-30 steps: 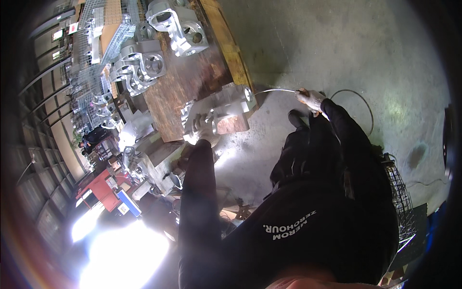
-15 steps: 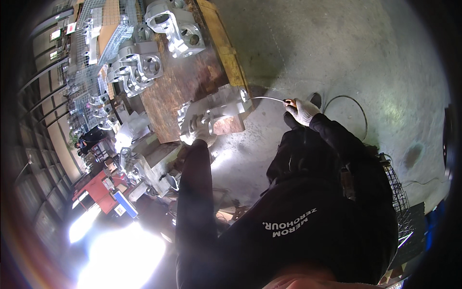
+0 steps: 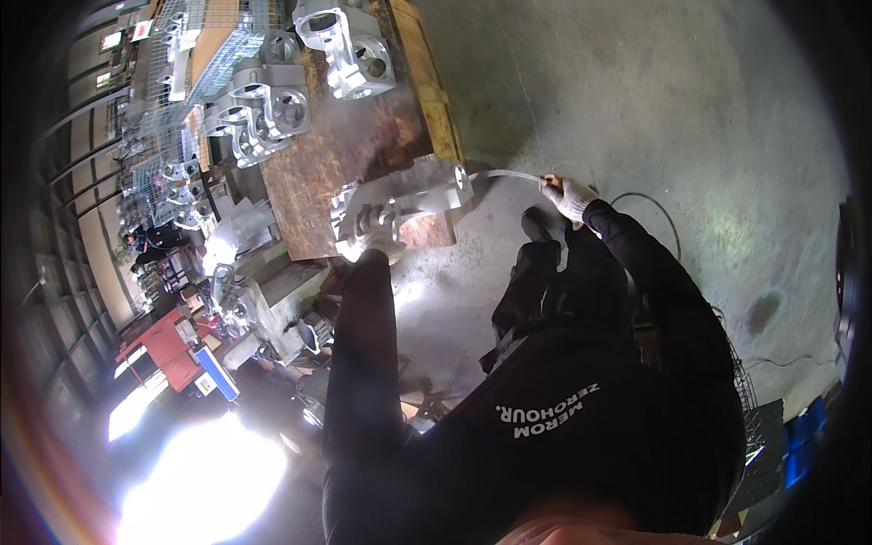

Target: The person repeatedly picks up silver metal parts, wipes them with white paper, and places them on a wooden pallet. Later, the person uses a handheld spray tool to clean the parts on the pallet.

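A silvery metal casting (image 3: pixel 420 185) lies on the brown wooden bench top, with a round opening at its right end. My left hand (image 3: pixel 376 234), in a pale work glove, grips the casting's near left part, its fingers curled over the metal. Off the bench's right edge, my gloved right hand (image 3: pixel 572 200) is closed around the handle of a tool with a long, thin, slightly curved pale rod (image 3: pixel 504 173). The rod reaches the round opening; whether its tip is inside I cannot tell. The handle is mostly hidden by the fingers.
More castings (image 3: pixel 350 54) stand on the bench (image 3: pixel 313 186) farther off and to its left (image 3: pixel 259 118). Wire mesh cages (image 3: pixel 232 54) rise beyond them. A dark hose (image 3: pixel 668 209) loops over the concrete floor at right. A bright light glares at lower left.
My right hand has shifted slightly left and up, and the rod now bows upward and looks blurred. My left hand stays on the casting. The view has shifted a little.
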Available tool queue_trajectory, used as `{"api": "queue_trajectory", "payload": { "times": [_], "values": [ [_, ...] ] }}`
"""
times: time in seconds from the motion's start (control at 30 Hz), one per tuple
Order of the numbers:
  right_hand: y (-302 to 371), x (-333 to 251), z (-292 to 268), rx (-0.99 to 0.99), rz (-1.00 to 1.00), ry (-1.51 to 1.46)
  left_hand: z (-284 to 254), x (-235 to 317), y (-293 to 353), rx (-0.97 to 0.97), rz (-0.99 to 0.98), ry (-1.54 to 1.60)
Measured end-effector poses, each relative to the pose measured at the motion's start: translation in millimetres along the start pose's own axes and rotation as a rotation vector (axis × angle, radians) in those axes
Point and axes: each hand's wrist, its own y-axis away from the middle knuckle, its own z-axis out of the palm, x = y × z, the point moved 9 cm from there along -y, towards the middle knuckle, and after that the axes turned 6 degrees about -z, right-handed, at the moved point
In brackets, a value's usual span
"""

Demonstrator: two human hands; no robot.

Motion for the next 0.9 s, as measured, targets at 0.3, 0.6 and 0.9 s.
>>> {"api": "queue_trajectory", "payload": {
  "times": [0.3, 0.6, 0.9],
  "values": [
    [72.3, -12.7, -22.3, -0.183, 0.412, -0.608, -11.0, 1.1, 5.3, 0.018, 0.032, 0.067],
    [82.3, 12.0, 15.7, -0.004, 0.373, -0.703, -48.4, -11.0, 25.9, 0.256, 0.032, 0.453],
    [64.3, -0.4, 32.1, -0.026, 0.283, 0.037, 84.4, -156.8, -32.9, 0.140, -0.395, 1.354]
  ]
}}
